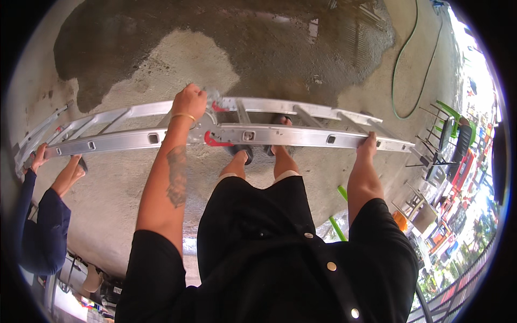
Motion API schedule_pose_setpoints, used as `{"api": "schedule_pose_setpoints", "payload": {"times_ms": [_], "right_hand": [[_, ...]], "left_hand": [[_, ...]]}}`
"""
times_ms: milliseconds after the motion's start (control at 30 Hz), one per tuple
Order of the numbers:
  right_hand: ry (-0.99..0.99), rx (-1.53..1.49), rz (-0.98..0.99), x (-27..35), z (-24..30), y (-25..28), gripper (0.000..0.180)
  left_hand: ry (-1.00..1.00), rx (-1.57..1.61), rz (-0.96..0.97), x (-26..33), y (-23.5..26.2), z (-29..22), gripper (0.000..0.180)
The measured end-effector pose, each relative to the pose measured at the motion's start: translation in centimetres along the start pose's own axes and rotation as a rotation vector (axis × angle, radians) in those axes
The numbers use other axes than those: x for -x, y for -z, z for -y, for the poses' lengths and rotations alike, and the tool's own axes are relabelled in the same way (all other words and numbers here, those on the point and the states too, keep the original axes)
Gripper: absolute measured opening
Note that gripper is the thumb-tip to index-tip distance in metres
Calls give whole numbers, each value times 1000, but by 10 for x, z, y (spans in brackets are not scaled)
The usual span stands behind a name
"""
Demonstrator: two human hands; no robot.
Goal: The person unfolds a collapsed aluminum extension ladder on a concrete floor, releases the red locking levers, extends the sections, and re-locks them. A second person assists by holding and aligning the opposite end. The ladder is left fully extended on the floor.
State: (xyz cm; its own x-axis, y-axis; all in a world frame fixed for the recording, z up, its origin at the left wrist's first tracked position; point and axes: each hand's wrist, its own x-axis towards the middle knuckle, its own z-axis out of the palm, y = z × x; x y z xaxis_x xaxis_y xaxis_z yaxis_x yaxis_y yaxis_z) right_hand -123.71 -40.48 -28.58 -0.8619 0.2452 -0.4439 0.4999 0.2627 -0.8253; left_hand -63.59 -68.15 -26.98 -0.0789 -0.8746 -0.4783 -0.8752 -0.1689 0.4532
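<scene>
A folding aluminium ladder (285, 135) stretches across the view in front of me, its rungs spanning two rails. Round metal hinges with red levers (218, 141) sit near its middle. My left hand (189, 101) is closed at the far rail, just left of a hinge; its fingertips are partly hidden. Farther right, my right hand (367, 142) grips the near rail, fingers wrapped round it. At the left end, another person's hand (39, 158) touches the ladder.
Dark wet patches (280, 59) cover part of the concrete floor (107, 199). A green hose (397, 81) curves along it at the far right. Chairs (444, 129) and mixed items stand at the right edge. My feet (245, 155) are beneath the ladder; the other person's foot (81, 167) is at left.
</scene>
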Motion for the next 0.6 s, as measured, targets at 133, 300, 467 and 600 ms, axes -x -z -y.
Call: {"api": "schedule_pose_setpoints", "payload": {"times_ms": [133, 300, 467, 600], "right_hand": [[129, 72, 38, -22, 30, -26, 65], [28, 95, -28, -27, 58, -63, 63], [-51, 37, -6, -27, 66, -77, 57], [-10, 42, -29, -30, 69, -80, 53]], "left_hand": [[105, 74, -149, 0, -20, -32, 39], [80, 194, -494, 1, -32, -57, 44], [174, 8, -465, -2, -45, -64, 46], [106, 47, -481, 8, -54, -52, 44]]}}
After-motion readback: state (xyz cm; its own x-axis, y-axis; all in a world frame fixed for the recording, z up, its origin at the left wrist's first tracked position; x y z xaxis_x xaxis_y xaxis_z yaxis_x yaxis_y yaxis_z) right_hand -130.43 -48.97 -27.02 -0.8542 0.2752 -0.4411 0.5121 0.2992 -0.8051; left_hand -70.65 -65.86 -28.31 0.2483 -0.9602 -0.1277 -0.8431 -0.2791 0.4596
